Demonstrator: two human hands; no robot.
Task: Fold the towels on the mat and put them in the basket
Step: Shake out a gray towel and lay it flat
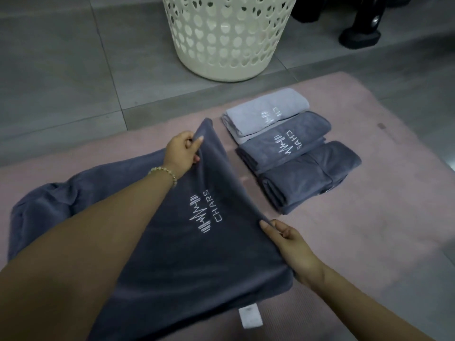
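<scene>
A dusty pink mat (369,217) covers the lower part of the view and lies on a floor (61,70) of large grey tiles. At 12 o'clock, just off the mat's far edge, a cream plastic basket (231,70) with heart-shaped holes stands upright on the tiles. At 1 o'clock a black dumbbell-like object (362,35) rests on the floor, partly cut off by the frame. From the middle of the view out toward 3 o'clock, three folded towels overlap in a slanted row on the mat: a pale grey towel (266,112) farthest away, a mid-grey towel (295,141) next, and a dark folded towel (315,173) nearest. The towel being worked on, a dark grey towel (197,254), is soft and plush, with white wave-and-bars embroidery (204,212) reading CHARS and a white care label (250,315) at its near edge. It spreads from the centre toward 7 o'clock, rumpled at 9 o'clock. The left hand (183,153), with a beaded bracelet (165,172) on its wrist, pinches the far corner at 11 o'clock of the cloth and lifts it clear of the mat. The right hand (290,242) pinches the right edge at 3 o'clock of the cloth, its fingers closed on the fabric.
</scene>
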